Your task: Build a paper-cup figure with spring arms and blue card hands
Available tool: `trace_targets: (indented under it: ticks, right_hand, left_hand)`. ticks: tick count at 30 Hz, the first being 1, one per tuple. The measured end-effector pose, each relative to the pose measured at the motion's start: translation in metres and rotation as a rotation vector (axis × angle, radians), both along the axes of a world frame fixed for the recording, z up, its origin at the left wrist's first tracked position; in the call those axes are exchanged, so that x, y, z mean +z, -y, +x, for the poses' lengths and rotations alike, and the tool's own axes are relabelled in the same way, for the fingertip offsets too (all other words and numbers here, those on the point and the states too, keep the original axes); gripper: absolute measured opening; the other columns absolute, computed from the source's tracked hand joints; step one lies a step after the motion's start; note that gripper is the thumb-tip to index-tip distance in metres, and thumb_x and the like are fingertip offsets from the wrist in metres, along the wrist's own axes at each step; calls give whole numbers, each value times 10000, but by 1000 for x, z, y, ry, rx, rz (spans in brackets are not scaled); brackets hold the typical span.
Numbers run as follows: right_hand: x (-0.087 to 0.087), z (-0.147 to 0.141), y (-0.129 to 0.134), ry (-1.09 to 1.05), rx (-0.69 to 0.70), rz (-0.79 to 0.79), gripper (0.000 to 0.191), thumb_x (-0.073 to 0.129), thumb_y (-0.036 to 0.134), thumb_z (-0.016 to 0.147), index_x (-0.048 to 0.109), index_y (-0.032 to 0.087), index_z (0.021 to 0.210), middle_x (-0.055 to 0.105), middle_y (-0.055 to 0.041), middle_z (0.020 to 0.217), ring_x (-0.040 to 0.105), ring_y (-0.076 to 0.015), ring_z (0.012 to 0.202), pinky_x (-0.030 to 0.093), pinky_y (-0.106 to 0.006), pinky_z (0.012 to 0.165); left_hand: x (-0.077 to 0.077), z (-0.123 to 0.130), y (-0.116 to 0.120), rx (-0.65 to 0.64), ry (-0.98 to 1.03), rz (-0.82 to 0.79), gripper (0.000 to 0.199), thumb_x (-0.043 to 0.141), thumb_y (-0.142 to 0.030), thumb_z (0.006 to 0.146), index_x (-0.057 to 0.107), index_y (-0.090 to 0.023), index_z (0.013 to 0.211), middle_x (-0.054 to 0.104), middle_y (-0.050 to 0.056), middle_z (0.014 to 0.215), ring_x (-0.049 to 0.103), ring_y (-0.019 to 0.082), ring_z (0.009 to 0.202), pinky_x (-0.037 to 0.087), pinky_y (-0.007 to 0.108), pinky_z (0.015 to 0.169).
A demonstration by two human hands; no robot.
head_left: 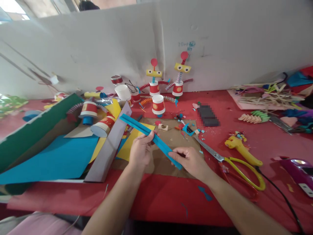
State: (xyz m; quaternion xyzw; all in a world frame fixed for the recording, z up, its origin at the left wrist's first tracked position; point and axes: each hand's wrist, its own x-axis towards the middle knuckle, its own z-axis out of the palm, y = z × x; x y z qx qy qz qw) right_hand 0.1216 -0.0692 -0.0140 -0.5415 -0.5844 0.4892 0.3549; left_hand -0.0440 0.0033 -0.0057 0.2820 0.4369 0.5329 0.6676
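A long blue paper strip (160,143), with a fold line along it, slants over a brown board (188,130). Near its middle, my left hand (142,147) pinches it between thumb and fingers. My right hand (187,160) grips the strip close to its lower right end, thumb on top. Beyond the hands stands a red and white paper cup (158,105) with an orange and a pale folded-paper arm. Two cup figures with yellow eye pieces, a left one (154,73) and a right one (181,70), stand by the white wall.
An open box (44,122) holding blue and yellow paper is at the left. Right of the board lie yellow-handled scissors (220,156), a yellow glue gun (242,150) with a cord and a dark, blurred rectangular object (207,115). Paper strips (266,93) are heaped at the back right.
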Motion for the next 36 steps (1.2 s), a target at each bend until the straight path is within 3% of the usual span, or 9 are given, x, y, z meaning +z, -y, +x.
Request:
trace_targets:
  ticks: [6, 10, 12, 15, 17, 22, 25, 28, 36]
  right_hand:
    - [5, 18, 4, 30, 127, -88, 342, 588, 460, 849, 652, 211, 624, 629, 14, 564, 583, -138, 558, 405, -248, 544]
    - [6, 39, 6, 60, 281, -177, 276, 652, 431, 801, 708, 227, 625, 662, -9, 574, 585, -151, 554, 423, -268, 541]
    - [8, 43, 5, -28, 130, -117, 205, 677, 434, 776, 732, 239, 747, 692, -15, 668, 609, -159, 627, 446, -271, 573]
    - [12, 42, 1, -257, -183, -7, 367, 695, 477, 750, 664, 252, 1038, 711, -39, 933, 626, -169, 780, 468, -259, 588]
    - [9, 41, -2, -311, -293, -9, 439, 716, 470, 733, 608, 233, 1087, 696, -36, 906, 609, -158, 745, 452, -237, 535]
    - [-13, 42, -9, -36, -307, -47, 308, 696, 400, 743, 607, 212, 970, 664, -12, 763, 607, -174, 671, 479, -272, 516]
    - [-22, 43, -12, 233, -286, 80, 183, 643, 353, 776, 638, 229, 911, 698, -41, 815, 645, -222, 757, 510, -372, 663]
    - [-21, 47, -11, 476, -327, 275, 139, 631, 293, 779, 673, 234, 898, 710, -83, 949, 623, -273, 923, 464, -445, 835]
    - [-13, 42, 27, 821, -176, 480, 186, 518, 242, 887, 703, 234, 884, 719, -81, 966, 607, -262, 949, 472, -406, 882]
  left_hand:
    - [5, -6, -5, 13, 41, 74, 240, 833, -238, 581, 691, -132, 742, 653, 0, 681, 619, 99, 665, 482, 207, 657]
    - [15, -13, -5, 29, -26, 250, 215, 779, -248, 649, 684, -190, 832, 612, -45, 648, 576, 74, 612, 456, 188, 635]
    - [20, -15, -1, -194, -219, 328, 168, 748, -212, 659, 679, -200, 811, 621, -44, 639, 577, 90, 610, 441, 194, 616]
    - [22, -14, 7, -797, -630, 379, 108, 698, -167, 672, 697, -190, 778, 644, -20, 631, 575, 128, 601, 397, 215, 564]
    - [19, -10, 10, -981, -850, 462, 142, 692, -170, 676, 716, -202, 812, 642, -21, 618, 564, 140, 588, 370, 227, 553]
    - [2, -5, 9, -822, -1112, 616, 342, 707, -175, 671, 722, -234, 1008, 719, 31, 865, 633, 202, 789, 443, 273, 708]
    - [-9, 1, 10, -752, -1103, 729, 332, 701, -191, 695, 724, -235, 1023, 718, 54, 987, 635, 227, 925, 458, 303, 829]
    - [-19, 9, 14, -704, -1105, 721, 286, 655, -161, 722, 737, -230, 988, 725, 57, 959, 643, 222, 894, 470, 309, 826]
    - [-23, 16, 17, -682, -1170, 723, 238, 568, -158, 781, 747, -220, 926, 737, 54, 955, 655, 219, 899, 473, 296, 816]
